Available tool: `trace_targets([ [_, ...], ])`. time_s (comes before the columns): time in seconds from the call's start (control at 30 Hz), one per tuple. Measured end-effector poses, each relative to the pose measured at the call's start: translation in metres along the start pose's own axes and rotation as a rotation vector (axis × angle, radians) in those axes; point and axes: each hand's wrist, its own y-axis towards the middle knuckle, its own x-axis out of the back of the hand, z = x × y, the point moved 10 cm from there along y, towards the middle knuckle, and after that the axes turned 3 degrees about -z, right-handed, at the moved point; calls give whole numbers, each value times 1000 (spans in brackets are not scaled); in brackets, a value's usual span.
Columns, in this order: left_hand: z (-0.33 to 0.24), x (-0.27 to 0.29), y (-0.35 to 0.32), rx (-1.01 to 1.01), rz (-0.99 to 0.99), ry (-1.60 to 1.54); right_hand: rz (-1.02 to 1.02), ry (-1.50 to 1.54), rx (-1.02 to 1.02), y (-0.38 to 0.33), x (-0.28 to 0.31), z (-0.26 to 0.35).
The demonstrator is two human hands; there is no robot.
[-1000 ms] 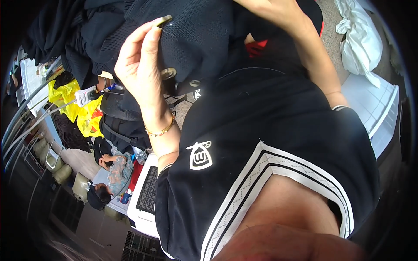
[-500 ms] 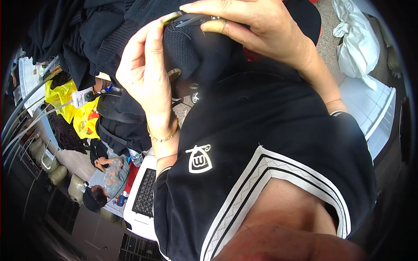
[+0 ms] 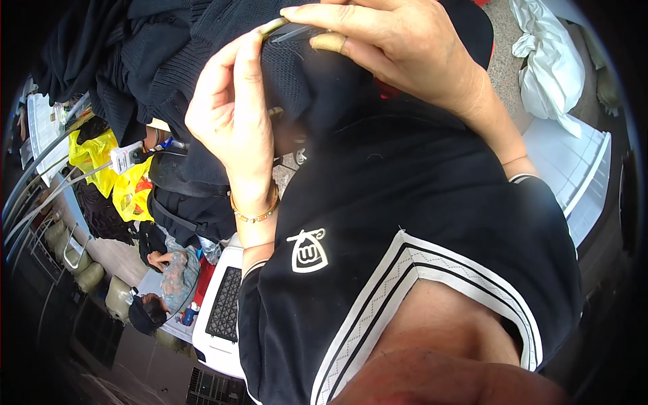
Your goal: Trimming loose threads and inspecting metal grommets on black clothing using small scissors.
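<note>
A dark navy knit garment (image 3: pixel 287 77) lies across my lap, its ribbed folds piled toward the top left. My left hand (image 3: pixel 233 111) pinches the knit's edge between thumb and fingers. From above, my right hand (image 3: pixel 405 50) holds small thread snips (image 3: pixel 291 34), whose dark pointed blades lie over the fabric by my left fingertips. Its fingers hide most of the handle. Yellowish tape (image 3: pixel 329 42) wraps a digit of my right hand, and a similar covering shows at my left fingertip. Fine loose threads show on the knit near the blades.
At the left are yellow plastic bags (image 3: pixel 131 189), a white plug-like box (image 3: pixel 123 159) on cables and a black bag (image 3: pixel 192 202). Another person (image 3: pixel 172 277) sits beyond a white plastic frame (image 3: pixel 219 317). A white sack (image 3: pixel 550 64) and a pale plastic bin (image 3: pixel 567 165) stand right.
My left hand has shifted slightly right, and its fingertips sit closer to my right hand. Less of the snips' blades shows now. The knit stays in my left hand.
</note>
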Motion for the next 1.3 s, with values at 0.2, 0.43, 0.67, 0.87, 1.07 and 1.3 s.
trace_targets([
  [0.2, -1, -5, -2, -14, 5, 7, 9, -37, -15, -2, 0, 0],
  [0.43, -9, -10, 1, -105, 30, 88, -117, 59, 84, -7, 0, -1],
  [0.67, -10, -14, 3, -112, 47, 100, -31, -197, 142, -5, -4, 2],
  [0.87, 19, -4, 9, 142, 23, -129, -120, 480, -75, -4, -15, -39],
  [1.07, 32, -13, 6, 309, 113, -336, 196, 748, -556, -19, -72, -70],
  [1.3, 35, 7, -21, 493, 225, -482, 69, 616, -603, -2, -51, -86],
])
